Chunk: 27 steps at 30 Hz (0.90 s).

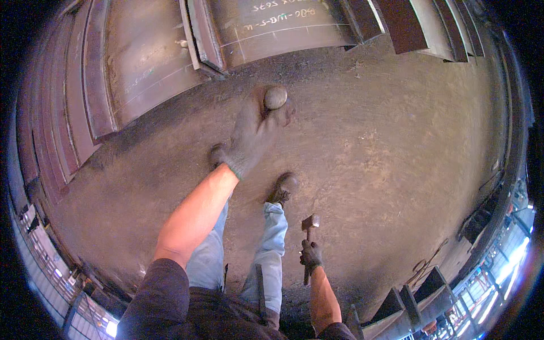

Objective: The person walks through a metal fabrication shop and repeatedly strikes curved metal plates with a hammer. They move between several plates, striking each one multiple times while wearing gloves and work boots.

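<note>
— Out ahead of the left hand (pixel 255 133), see that? The glove is wrapped around some tool with a rounded metal knob (pixel 275 97) poking out of the top of the fist. I can't tell what the rest of it is; the hand hides it.

— And down by the hip, the right hand (pixel 310 255) is closed on the handle of a hammer (pixel 309 235), head up, hanging beside the right boot (pixel 282 188).

— That's what worries me. If the hammer comes over onto that knob, the left fingers sit just under the striking face. A glancing blow would slide straight onto the knuckles.

— The gloves look thin for that, I'd say. And the knob is domed, so an off-centre hit would likely skid.

— Footing too. The dirt floor (pixel 368 147) under both boots looks dusty and loose; a slip mid-swing would throw the aim.

— Beyond the left hand stand those steel plates (pixel 147 62), with a beam (pixel 195 37) between them. Stumbling forward would mean going into hard edges.

— Behind the right hand there's more steel stock (pixel 416 297) near the edge of the floor, so stepping back blind isn't safe either.

— Bare forearms as well; any chips would find skin.
</note>
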### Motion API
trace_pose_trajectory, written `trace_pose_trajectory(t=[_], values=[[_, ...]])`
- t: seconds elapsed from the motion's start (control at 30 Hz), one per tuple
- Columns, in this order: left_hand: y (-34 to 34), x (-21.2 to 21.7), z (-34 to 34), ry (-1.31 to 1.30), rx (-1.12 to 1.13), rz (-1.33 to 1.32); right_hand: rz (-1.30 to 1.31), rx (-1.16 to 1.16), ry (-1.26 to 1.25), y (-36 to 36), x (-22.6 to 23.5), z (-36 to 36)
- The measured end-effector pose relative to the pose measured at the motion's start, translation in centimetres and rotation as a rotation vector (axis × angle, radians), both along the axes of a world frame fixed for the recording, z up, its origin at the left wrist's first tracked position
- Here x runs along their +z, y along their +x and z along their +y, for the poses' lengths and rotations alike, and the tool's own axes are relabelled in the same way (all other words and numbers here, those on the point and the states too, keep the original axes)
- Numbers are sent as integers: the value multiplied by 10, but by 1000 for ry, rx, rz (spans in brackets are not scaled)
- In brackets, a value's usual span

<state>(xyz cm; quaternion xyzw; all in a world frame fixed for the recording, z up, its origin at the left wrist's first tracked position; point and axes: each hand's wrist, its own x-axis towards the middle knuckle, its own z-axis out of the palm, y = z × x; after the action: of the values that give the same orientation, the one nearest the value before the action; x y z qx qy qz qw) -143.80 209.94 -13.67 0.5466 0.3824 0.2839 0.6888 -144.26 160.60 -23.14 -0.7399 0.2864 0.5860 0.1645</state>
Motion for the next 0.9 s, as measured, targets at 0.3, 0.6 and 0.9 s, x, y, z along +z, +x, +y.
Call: trace_pose_trajectory(t=[0.3,0.6,0.9], values=[[-20,-42,-31,-212,-24,77,31,70,-22,11,11,-3],[-213,-117,-98,10,-256,900,32,199,88,23,49,39],[-381,31,-156,-280,-188,1298,51,329,49,64,109,41]])
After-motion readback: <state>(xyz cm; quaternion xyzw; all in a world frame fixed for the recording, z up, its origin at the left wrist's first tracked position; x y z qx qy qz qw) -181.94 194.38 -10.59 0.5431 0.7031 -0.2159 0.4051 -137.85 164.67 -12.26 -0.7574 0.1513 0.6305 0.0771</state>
